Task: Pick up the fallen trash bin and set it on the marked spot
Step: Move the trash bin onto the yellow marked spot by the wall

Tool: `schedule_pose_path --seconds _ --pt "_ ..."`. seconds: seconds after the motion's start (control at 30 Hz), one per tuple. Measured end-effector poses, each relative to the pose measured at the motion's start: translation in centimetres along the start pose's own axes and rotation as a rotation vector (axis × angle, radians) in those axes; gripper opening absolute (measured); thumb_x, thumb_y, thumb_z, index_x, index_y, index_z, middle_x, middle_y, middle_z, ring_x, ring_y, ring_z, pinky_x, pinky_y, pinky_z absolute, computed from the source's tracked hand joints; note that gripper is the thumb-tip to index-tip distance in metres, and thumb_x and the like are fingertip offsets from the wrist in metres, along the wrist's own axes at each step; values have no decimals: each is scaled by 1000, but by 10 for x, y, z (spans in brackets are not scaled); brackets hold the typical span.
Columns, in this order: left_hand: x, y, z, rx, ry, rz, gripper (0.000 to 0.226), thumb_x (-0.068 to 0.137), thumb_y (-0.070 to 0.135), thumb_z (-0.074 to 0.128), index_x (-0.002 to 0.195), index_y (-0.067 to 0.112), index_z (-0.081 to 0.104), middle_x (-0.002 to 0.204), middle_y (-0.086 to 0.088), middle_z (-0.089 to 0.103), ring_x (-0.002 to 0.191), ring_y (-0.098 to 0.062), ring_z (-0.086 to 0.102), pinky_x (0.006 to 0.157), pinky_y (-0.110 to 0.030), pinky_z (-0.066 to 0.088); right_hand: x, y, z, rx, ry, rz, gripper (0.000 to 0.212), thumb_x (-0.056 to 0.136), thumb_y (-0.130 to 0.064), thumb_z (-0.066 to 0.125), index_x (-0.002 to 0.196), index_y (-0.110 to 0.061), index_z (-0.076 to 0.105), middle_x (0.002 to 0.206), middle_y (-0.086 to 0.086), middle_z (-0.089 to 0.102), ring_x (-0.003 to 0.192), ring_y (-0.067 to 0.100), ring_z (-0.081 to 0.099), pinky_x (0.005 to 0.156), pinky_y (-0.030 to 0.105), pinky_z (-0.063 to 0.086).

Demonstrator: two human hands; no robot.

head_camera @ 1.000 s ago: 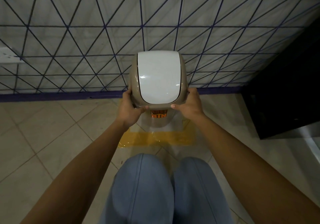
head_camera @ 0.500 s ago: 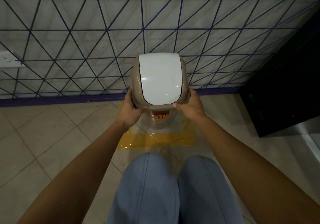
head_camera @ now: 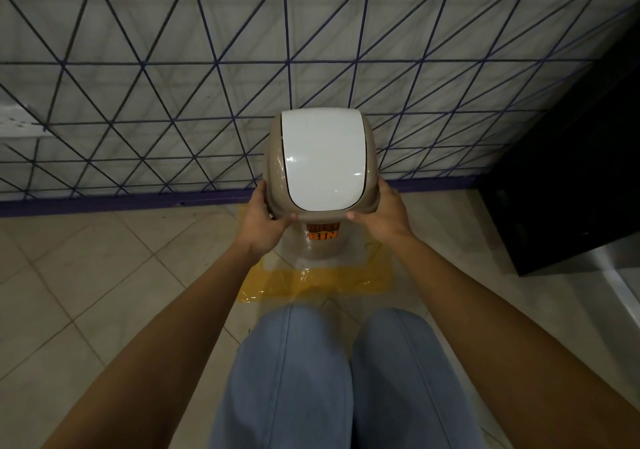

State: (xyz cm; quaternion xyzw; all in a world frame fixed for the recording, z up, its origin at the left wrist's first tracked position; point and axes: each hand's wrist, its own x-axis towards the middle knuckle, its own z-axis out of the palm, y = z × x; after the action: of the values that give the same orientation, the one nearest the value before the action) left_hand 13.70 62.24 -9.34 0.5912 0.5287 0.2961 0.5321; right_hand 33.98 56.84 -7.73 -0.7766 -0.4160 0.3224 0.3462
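Bin (head_camera: 320, 240) now lower than a second ago, upright inside yellow mark (head_camera: 318, 280); left hand (head_camera: 265, 221), right hand (head_camera: 381, 218) still gripping lid rim. Placement nearly complete; release next.

You cannot see the base of the trash bin (head_camera: 320, 251); its wide top hides it, so contact with the yellow marked spot (head_camera: 322, 280) is unclear. The orange label (head_camera: 322, 233) is partly covered. Your fingers (head_camera: 260, 194) disappear behind the bin.
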Motion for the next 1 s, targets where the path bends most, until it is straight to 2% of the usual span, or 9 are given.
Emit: schedule_pose_path --seconds 0.13,0.27,0.43,0.57,0.73,1.0 --pt "3 1 0 -1 -3 -7 88 76 7 71 145 22 19 145 -2 38 131 -20 38 102 -39 40 3 2 -1 -5 -10 4 95 66 -16 80 144 -20 26 146 7 35 134 25 35 109 39 34" --pt "3 1 0 1 1 -13 88 76 7 71 145 22 19 144 -2 39 129 -20 40 96 -31 41 4 2 0 -7 -14 13 95 66 -17 81 144 -20 26 146 7 35 134 25 34 109 39 34" --pt "3 2 -2 4 16 -48 91 73 9 74 146 21 21 143 -3 39 127 -23 41 102 -42 42 3 2 -3 3 1 1 96 63 -18 83 142 -19 29 143 7 38 132 25 36 106 39 36" --pt "3 5 -4 -37 28 -69 93 70 8 77 145 20 24 141 -2 40 125 -22 42 99 -39 43 4 -4 -6 27 1 -31 97 60 -16 84 141 -19 31 140 6 41 131 23 37 107 42 38" --pt "4 7 -5 9 30 -51 93 68 6 77 144 20 25 141 -4 42 124 -23 44 100 -45 45 4 -6 -6 42 3 -58 101 60 -11 84 143 -21 27 142 8 37 132 24 35 106 40 34" --pt "4 5 -4 -13 21 -72 94 71 5 75 146 24 21 144 -2 40 126 -22 43 101 -46 44 4 -5 -3 28 -10 -83 101 60 -9 83 143 -20 25 140 8 39 131 23 36 109 44 34"
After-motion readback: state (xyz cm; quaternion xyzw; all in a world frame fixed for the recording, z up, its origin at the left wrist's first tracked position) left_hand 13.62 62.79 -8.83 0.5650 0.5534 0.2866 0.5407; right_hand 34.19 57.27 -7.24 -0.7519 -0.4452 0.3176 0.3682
